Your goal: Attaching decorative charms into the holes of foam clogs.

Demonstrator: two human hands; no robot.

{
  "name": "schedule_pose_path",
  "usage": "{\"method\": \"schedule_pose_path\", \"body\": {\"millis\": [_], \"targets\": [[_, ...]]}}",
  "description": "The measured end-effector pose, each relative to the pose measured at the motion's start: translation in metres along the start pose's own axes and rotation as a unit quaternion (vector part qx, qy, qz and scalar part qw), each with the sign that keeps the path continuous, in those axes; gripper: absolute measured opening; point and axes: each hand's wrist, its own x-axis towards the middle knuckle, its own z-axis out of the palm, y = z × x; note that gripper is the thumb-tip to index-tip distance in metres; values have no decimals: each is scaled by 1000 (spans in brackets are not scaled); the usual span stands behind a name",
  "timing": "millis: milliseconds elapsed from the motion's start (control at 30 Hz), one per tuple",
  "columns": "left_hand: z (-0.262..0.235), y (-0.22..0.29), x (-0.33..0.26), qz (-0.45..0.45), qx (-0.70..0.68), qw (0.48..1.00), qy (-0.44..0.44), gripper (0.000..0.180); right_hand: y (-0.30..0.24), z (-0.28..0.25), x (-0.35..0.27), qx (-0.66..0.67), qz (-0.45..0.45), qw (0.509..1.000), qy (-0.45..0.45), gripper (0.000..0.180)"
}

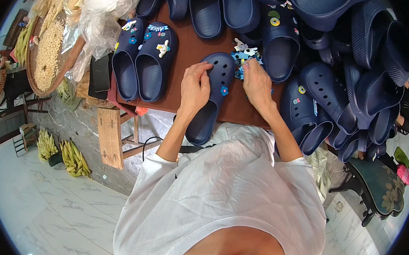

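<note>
A navy clog lies before me on the brown table, toe pointing away, with rows of holes and one blue flower charm on its upper. My left hand grips the clog's left side, fingers curled over the edge near the toe. Just right of the clog, my right hand has its fingertips pinched together at a small pile of shoe charms, mostly blue and white. Whatever sits in that pinch is too small to make out. A pair of clogs decorated with charms stands to the left.
Many more navy clogs are heaped along the right side, and others line the far edge. One decorated clog lies beyond the charms. At the left are a tray of pale kernels, clear plastic bags and a wooden stool.
</note>
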Motion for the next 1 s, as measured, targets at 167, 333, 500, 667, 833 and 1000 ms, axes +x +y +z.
{"method": "schedule_pose_path", "body": {"millis": [167, 333, 500, 667, 833, 1000], "targets": [[-3, 2, 1, -11, 4, 1000, -15, 26, 6, -8, 0, -21, 6, 1000, -1, 17], [-12, 12, -2, -42, -39, 998, -34, 26, -8, -20, -4, -5, -18, 999, 39, 30], [-22, 18, -16, 16, 12, 1000, -13, 26, -18, -22, -28, 236, 5, 968, -89, 35], [-16, 18, -34, -26, -6, 1000, 12, 26, -17, 8, -47, 386, 34, 911, -139, 44], [-9, 11, -38, -26, -9, 999, 25, 27, -17, 16, -47, 405, 28, 907, -113, 34], [-6, 9, -39, -23, -1, 999, 34, 27, -19, 30, -48, 208, -127, 970, -2, 29]]}}
